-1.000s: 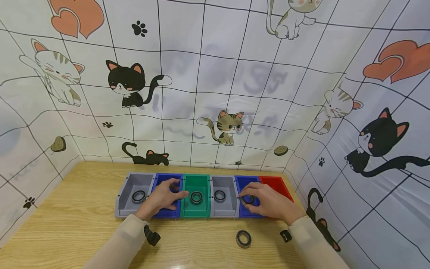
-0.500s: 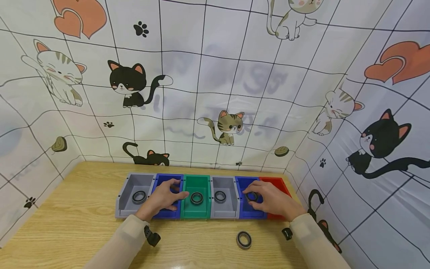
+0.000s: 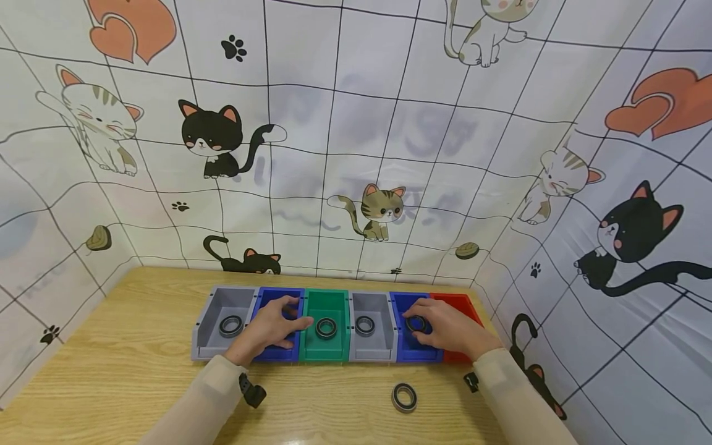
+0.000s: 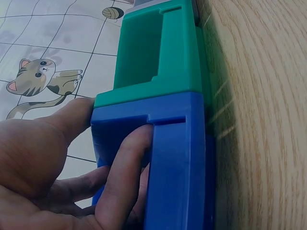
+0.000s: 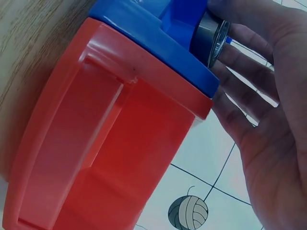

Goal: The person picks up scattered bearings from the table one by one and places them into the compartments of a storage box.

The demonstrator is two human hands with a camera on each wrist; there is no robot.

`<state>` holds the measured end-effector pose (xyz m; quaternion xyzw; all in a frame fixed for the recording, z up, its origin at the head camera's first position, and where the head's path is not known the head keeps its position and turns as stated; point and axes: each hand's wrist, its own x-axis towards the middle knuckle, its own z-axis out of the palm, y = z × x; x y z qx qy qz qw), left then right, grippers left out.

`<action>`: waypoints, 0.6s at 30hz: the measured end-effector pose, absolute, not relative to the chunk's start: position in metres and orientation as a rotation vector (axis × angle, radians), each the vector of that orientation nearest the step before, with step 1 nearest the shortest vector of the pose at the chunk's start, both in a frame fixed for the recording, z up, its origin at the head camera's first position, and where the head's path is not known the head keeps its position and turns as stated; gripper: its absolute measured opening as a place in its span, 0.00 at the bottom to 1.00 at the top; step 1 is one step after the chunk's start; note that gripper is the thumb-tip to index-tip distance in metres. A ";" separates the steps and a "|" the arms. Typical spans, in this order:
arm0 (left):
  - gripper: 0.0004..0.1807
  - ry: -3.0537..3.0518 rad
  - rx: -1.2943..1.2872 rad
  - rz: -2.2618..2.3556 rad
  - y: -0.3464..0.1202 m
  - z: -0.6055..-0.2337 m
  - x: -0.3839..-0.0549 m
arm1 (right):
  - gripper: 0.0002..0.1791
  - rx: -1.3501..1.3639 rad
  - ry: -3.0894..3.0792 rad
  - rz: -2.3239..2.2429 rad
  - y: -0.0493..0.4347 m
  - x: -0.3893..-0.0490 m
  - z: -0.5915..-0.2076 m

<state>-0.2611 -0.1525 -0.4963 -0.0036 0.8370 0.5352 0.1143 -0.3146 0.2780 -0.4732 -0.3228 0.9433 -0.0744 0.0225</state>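
Note:
A row of joined plastic bins runs along the back of the table. My right hand [image 3: 449,326] is over the right-hand blue bin [image 3: 414,355] and pinches a ball bearing [image 5: 205,39] between thumb and fingers. In the right wrist view this bearing sits level with the bin's rim. My left hand [image 3: 269,324] reaches into the left-hand blue bin [image 4: 175,182], with its thumb at the wall shared with the green bin [image 4: 177,48]. Its fingers look loose, one touching the inner edge. The bottom of that bin is mostly hidden.
One bearing [image 3: 395,398] lies on the table [image 3: 328,402] in front of the row. Others rest in the left grey bin [image 3: 208,352], the green bin and the middle grey bin [image 3: 371,353]. A red bin [image 5: 120,158] ends the row. A cat-print curtain [image 3: 300,216] hangs behind.
My right hand and its bearing have shifted slightly rightward within the blue bin, and the bearing looks flatter than a second ago. My left hand stays in place.

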 end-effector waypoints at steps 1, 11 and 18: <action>0.46 2.454 -0.008 1.568 -0.153 -0.496 -0.261 | 0.23 -1.000 2.921 -0.224 0.277 -0.315 -0.473; 0.45 2.451 -0.001 1.575 -0.153 -0.496 -0.261 | 0.24 -1.008 2.906 -0.129 0.268 -0.321 -0.479; 0.45 2.446 0.008 1.585 -0.154 -0.495 -0.262 | 0.23 -0.988 2.888 -0.094 0.263 -0.326 -0.483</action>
